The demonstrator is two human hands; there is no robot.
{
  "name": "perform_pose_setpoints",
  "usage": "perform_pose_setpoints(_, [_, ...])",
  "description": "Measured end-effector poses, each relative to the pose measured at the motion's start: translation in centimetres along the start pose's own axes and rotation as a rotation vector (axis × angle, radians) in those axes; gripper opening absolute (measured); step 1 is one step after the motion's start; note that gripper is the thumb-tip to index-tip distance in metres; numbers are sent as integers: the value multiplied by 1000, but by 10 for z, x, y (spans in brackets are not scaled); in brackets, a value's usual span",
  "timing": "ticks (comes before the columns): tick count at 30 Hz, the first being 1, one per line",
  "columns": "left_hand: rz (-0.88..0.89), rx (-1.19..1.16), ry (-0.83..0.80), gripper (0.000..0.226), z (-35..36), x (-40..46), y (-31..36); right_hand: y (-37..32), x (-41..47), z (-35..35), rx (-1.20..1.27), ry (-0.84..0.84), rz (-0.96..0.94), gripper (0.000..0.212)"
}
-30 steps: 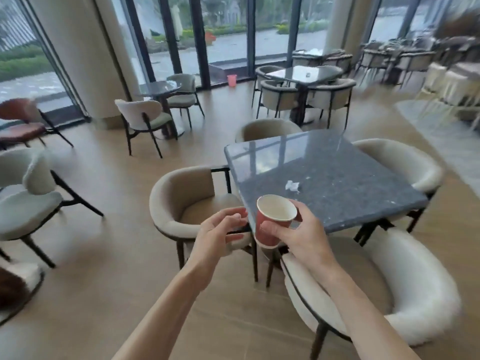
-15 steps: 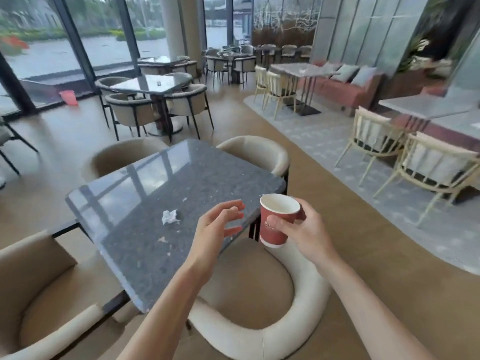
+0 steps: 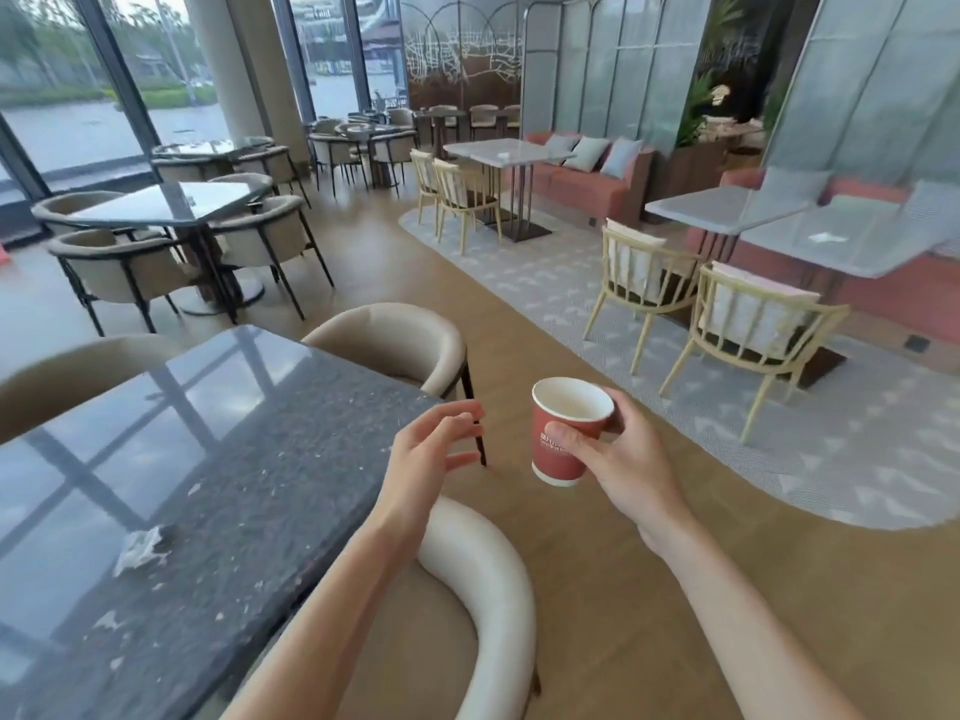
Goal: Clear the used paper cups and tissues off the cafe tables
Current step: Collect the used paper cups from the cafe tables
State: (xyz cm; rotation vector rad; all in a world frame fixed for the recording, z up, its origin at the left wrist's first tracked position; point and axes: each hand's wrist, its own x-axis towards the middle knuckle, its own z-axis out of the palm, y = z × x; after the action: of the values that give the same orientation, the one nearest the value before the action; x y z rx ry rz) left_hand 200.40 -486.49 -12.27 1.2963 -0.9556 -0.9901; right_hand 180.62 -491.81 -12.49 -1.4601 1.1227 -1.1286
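Cup (image 3: 563,433) is in the right hand (image 3: 623,459), fingers wrapped round its wall, held upright over the floor, right of the counter (image 3: 218,459). Since a second ago the view has swung right: cup now clear of the counter edge, not above it. Grip unchanged. Left hand (image 3: 431,459) empty, fingers loosely spread, hanging at the counter's near right corner. Reads as: cup collected, carry-off under way. Tissue (image 3: 139,549) still on the counter, left of both hands, plus small paper scraps around it, so this counter isn't done. Chair (image 3: 483,579) tucked at the counter's near side. Beyond the counter: more tables, a rug, pink sofas.
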Motion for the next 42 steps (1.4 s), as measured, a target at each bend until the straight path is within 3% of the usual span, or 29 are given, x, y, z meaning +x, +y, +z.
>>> perform_pose_setpoints(9, [-12,-75,36,27,155,116,13,14,143,-150,-22,15,40,58])
perform_pose_setpoints(17, [34,-73,-37,27,221,255,14,23,284,-180,-85,33,-9,53])
perform_pose_setpoints(27, [33,-148,-54,29,197,517,-14,50,526,-113,-124,34,2,57])
perform_pose_setpoints(35, [34,-137,54,28,128,699,6,38,702,-22,-130,-42,-12,58])
perform_pose_setpoints(42, [28,-135,163,27,75,844,-16,71,858,50,-98,-117,-9,53])
